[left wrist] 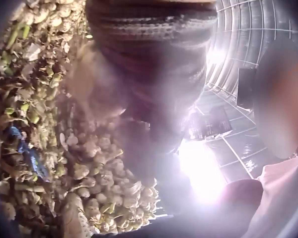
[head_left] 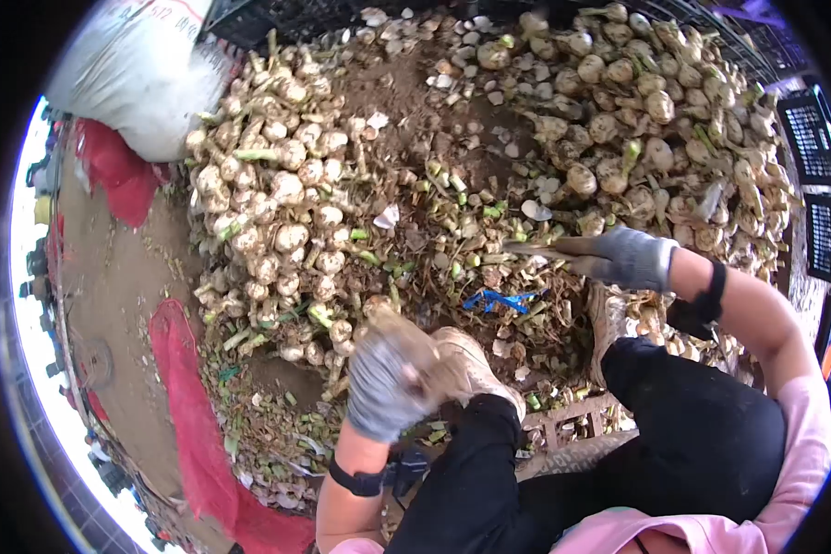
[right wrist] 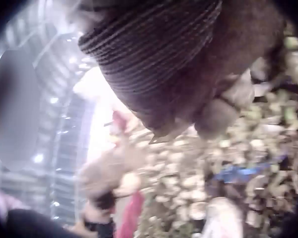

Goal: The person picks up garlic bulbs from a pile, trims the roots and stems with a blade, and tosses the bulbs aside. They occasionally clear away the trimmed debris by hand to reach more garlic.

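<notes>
My left hand [head_left: 379, 383], in a grey glove with a tan front, is blurred beside the front edge of the left garlic pile [head_left: 286, 189]. Its fingers point up and right over a shoe [head_left: 471, 360]; I cannot tell whether they hold anything. My gloved right hand [head_left: 632, 258] grips a narrow, brownish tool [head_left: 545, 247], whose tip points left over cut stalks [head_left: 471, 263]. In the right wrist view, the glove's ribbed back [right wrist: 159, 64] fills the top and the tool is hidden. Bulbs with stalks of the right garlic pile [head_left: 660, 138] lie beyond this hand.
A blue strip [head_left: 503, 300] lies among the trimmings in front of my feet. Red netting [head_left: 194, 415] and a white sack [head_left: 138, 74] lie along the left. Black crates [head_left: 826, 235] stand at the far right. Near my feet is a slatted crate edge [head_left: 572, 415].
</notes>
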`<control>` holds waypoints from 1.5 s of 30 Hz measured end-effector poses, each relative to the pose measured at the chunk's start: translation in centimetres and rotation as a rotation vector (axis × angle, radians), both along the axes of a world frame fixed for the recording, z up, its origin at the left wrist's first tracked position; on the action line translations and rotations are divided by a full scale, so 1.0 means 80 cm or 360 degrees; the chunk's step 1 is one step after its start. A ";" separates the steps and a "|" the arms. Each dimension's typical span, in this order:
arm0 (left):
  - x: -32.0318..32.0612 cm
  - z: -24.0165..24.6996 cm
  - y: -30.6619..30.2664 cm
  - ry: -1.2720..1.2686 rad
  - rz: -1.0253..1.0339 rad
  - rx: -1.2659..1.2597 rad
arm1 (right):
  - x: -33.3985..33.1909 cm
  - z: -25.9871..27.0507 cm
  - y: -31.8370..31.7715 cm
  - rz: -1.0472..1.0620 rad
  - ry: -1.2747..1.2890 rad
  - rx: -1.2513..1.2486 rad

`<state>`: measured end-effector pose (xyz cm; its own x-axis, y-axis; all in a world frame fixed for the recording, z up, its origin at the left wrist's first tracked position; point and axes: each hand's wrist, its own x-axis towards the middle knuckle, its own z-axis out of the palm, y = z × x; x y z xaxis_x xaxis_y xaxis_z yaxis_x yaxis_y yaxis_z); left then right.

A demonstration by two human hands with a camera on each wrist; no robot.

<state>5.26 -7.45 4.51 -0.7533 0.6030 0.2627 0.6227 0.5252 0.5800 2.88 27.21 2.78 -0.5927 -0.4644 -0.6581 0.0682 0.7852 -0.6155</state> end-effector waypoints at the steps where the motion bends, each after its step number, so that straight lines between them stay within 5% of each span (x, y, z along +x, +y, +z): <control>1: 0.005 -0.017 -0.004 -0.0887 0.0559 0.0438 | 0.012 -0.017 0.013 -0.0138 -0.0105 -0.0076; 2: 0.005 -0.027 -0.004 -0.1759 0.1130 0.0874 | 0.017 -0.017 0.009 -0.0283 -0.0210 -0.0154; 3: -0.001 -0.031 0.011 -0.1852 0.1171 0.1360 | 0.017 -0.011 -0.003 -0.0267 -0.0303 -0.0106; 6: -0.028 0.031 0.089 -0.1219 0.0056 0.1289 | 0.022 -0.005 -0.028 -0.0295 -0.0510 -0.0292; 8: -0.027 0.023 0.097 -0.0843 -0.0195 0.1219 | 0.026 0.000 -0.032 -0.0249 -0.0471 -0.0288; 9: -0.028 -0.002 0.088 -0.0803 -0.0113 0.1073 | 0.025 0.003 -0.031 -0.0248 -0.0461 -0.0273; 13: -0.014 -0.179 -0.033 -0.1053 0.1221 0.0087 | 0.017 0.021 -0.026 -0.0396 -0.0642 -0.0041; 15: -0.005 -0.200 -0.067 -0.1148 0.1519 -0.0144 | 0.015 0.025 -0.035 -0.0514 -0.0846 -0.0004; 18: -0.013 -0.206 -0.072 -0.1465 0.1577 -0.0688 | 0.022 0.009 -0.039 -0.0373 -0.0610 -0.0192; 20: -0.016 -0.209 -0.054 -0.1043 0.1121 -0.1304 | 0.026 -0.002 -0.041 -0.0269 -0.0450 -0.0308; 22: -0.003 -0.241 -0.059 -0.0871 0.1109 -0.1171 | 0.030 -0.022 -0.038 -0.0170 -0.0148 -0.0558; 24: 0.003 -0.276 -0.072 -0.1104 0.1190 0.0130 | 0.022 -0.007 -0.041 -0.0138 -0.0144 -0.0436; 27: -0.021 -0.171 -0.028 -0.2377 0.1616 0.2074 | 0.014 0.007 -0.047 -0.0098 -0.0115 -0.0423; 29: -0.015 -0.120 -0.019 -0.2489 0.1441 0.2192 | 0.010 0.025 -0.059 -0.0041 0.0015 -0.0468; 31: -0.005 -0.094 -0.009 -0.1210 0.0753 0.0750 | 0.003 0.050 -0.073 0.0157 0.0275 -0.0425; 34: -0.001 -0.072 0.012 -0.1565 0.0651 0.1477 | 0.008 0.041 -0.085 0.0247 0.0827 -0.0722; 36: 0.002 -0.122 0.002 -0.2160 0.0704 0.1982 | 0.001 0.060 -0.095 0.0435 0.0832 -0.0570; 37: 0.013 -0.126 -0.009 -0.1502 0.0404 0.0995 | 0.004 0.056 -0.101 0.0402 0.0938 -0.0674; 39: -0.003 -0.027 0.029 0.0125 -0.0020 -0.0767 | 0.002 0.060 -0.109 0.0520 0.0906 -0.0629; 40: -0.007 -0.011 0.033 0.0124 -0.0026 -0.0767 | 0.001 0.065 -0.112 0.0513 0.0905 -0.0628; 43: -0.014 0.008 0.044 -0.0692 -0.0048 -0.0604 | 0.004 0.068 -0.117 0.0539 0.1002 -0.0610; 45: 0.006 -0.008 0.039 -0.0453 -0.0016 -0.0577 | 0.005 0.074 -0.117 0.0590 0.1022 -0.0548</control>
